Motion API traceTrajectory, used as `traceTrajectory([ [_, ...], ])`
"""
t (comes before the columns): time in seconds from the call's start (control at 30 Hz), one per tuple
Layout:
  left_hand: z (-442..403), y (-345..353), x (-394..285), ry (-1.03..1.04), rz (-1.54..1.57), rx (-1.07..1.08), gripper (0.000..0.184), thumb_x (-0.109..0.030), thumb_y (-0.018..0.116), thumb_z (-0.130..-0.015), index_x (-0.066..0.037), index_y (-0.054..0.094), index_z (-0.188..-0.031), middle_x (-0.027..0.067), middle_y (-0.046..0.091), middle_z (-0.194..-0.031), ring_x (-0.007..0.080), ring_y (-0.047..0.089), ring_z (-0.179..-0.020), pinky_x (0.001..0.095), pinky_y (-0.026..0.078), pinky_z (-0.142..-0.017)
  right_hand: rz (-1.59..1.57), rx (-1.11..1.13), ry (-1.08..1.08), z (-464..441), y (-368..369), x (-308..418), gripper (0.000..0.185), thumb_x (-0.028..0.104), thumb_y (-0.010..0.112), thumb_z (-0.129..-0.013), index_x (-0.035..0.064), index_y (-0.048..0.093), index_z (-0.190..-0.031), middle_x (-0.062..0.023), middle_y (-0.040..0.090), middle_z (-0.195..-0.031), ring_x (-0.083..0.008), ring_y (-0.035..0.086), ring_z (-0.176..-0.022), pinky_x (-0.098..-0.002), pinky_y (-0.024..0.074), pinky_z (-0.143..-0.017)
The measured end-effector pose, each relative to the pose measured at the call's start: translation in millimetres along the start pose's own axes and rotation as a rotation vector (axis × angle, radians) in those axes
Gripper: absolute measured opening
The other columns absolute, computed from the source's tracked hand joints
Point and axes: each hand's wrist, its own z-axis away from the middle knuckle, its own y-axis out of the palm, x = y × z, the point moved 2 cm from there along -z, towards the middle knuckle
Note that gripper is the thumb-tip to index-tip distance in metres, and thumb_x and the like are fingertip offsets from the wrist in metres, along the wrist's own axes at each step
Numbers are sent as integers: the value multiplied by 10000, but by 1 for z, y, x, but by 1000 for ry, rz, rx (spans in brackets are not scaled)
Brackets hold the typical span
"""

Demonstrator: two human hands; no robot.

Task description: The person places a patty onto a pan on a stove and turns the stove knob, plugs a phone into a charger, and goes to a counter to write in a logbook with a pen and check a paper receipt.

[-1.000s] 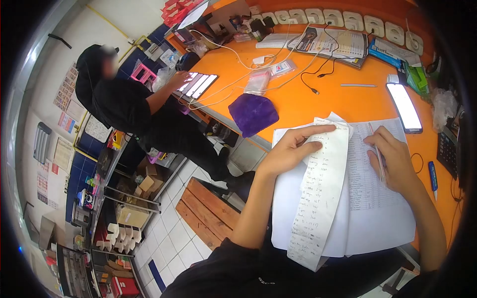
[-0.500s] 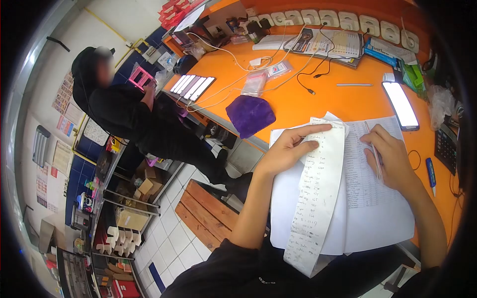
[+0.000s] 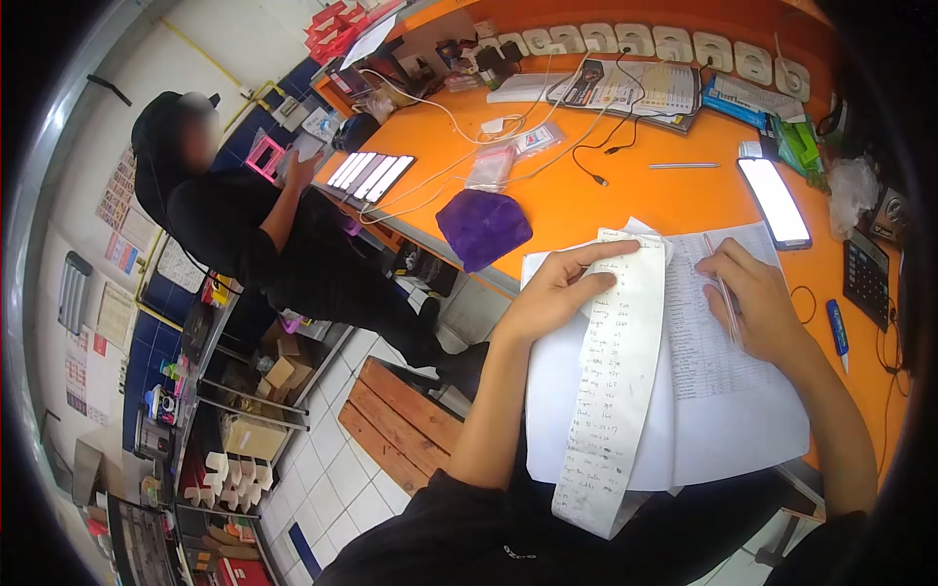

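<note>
My left hand (image 3: 545,301) is closed on a long paper strip (image 3: 618,391) covered in handwritten words and numbers, thumb and forefinger near its top end. The strip hangs down over white sheets on my lap side of the desk. Beneath and to the right lies a printed sheet (image 3: 711,361) with a dense table of rows. Over that table, my right hand (image 3: 757,298) grips a slim pen (image 3: 729,308), its upper end tilted toward the top of the page. A purple cloth pouch (image 3: 484,230) rests just beyond my left hand.
On the orange desk (image 3: 625,190) are a lit phone (image 3: 775,203), a second pen (image 3: 684,166), a blue marker (image 3: 837,330), a calculator (image 3: 867,276) and loose cables. Several lit phones (image 3: 371,176) lie at the left. A co-worker (image 3: 225,215) stands there, beside a wooden bench (image 3: 401,415).
The co-worker's hand has lifted away from the pink stand and now holds something pale. My view has shifted slightly. Both my hands keep their holds, the right one barely moving over the printed sheet.
</note>
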Motion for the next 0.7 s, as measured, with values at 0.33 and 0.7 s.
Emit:
traceTrajectory([
  [0.33, -1, 0, 5, 0, 47, 9, 454, -21, 598, -1022, -32, 632, -1475, 78, 722, -1325, 93, 676, -1108, 242, 525, -965, 15, 6, -3, 0, 0, 0, 221, 31, 743, -910, 34, 661, -1115, -151, 619, -1034, -365, 652, -856, -441, 504, -731],
  [0.7, 0, 1, 2, 27, -8, -20, 471, -13, 598, -996, -29, 647, -1464, 97, 735, -1308, 121, 703, -1089, 255, 540, -966, 22, 17, 0, 0, 0, -1, 218, 48, 745, -919, 29, 668, -1122, -149, 617, -1050, -359, 656, -888, -440, 506, -751],
])
